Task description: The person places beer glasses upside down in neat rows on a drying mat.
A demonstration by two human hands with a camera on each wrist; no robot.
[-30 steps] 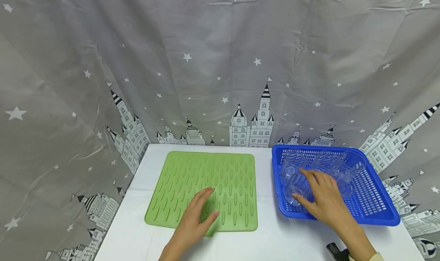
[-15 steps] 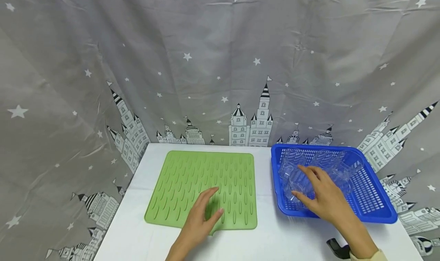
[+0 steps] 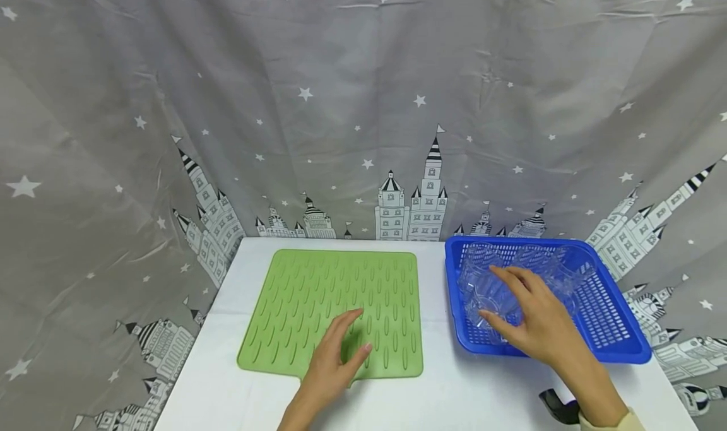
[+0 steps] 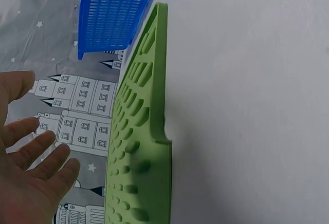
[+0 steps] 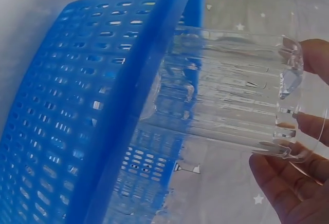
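Observation:
In the right wrist view a clear ribbed glass (image 5: pixel 231 90) is pinched at its thick base by the fingertips of my right hand (image 5: pixel 303 183), its other end reaching past the rim of the blue basket (image 5: pixel 87 90). From the head view, my right hand (image 3: pixel 539 320) is over the left part of the basket (image 3: pixel 616 355), where several clear glasses (image 3: pixel 534 260) lie. My left hand (image 3: pixel 332 361) hovers with fingers spread and nothing held, over the near edge of the green ridged mat (image 3: pixel 341 279); the left wrist view shows the same hand (image 4: pixel 33 178) beside the mat (image 4: pixel 159 178).
A white table (image 3: pixel 227 399) carries the mat on the left and the basket on the right. Behind them hangs a grey curtain (image 3: pixel 341 52) with stars and castles. A black object (image 3: pixel 559 409) shows beside the right wrist.
My left hand has shifted slightly right over the mat's near edge. My right hand stays above the basket's left part, nearly unmoved; the view has shifted a little.

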